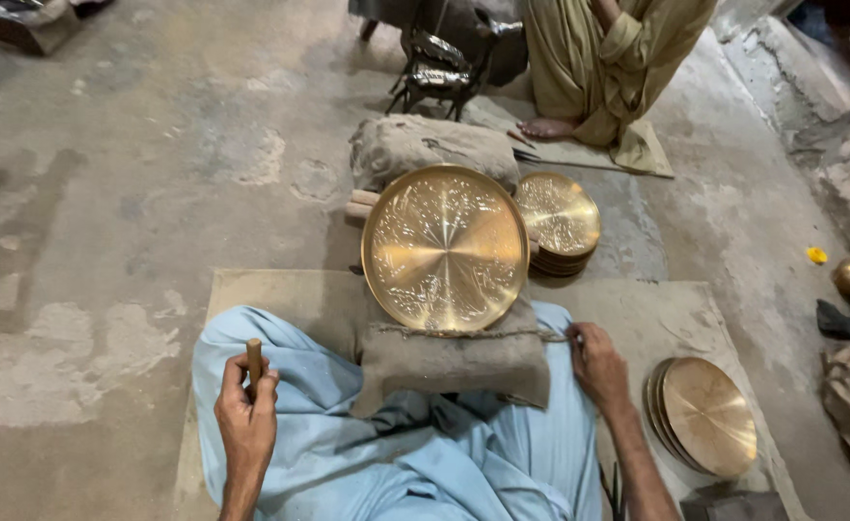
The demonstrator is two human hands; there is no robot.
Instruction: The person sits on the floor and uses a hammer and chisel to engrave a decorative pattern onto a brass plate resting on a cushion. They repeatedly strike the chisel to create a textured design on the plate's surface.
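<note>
A round engraved brass plate (444,247) leans tilted on a sack cushion (454,362) in my lap, between my light blue trouser legs. My left hand (246,405) is closed around a short wooden handle (254,355) that sticks up from the fist, left of the cushion. My right hand (593,362) rests on my right knee, its fingers touching the cushion's stitched edge near a cord. No part of either hand touches the plate.
A stack of engraved brass plates (560,222) lies behind the big plate. Plain brass plates (704,415) are stacked at my right on the mat (666,318). Another stuffed sack (425,145) lies further back. A seated person (608,68) in tan clothes is beyond it.
</note>
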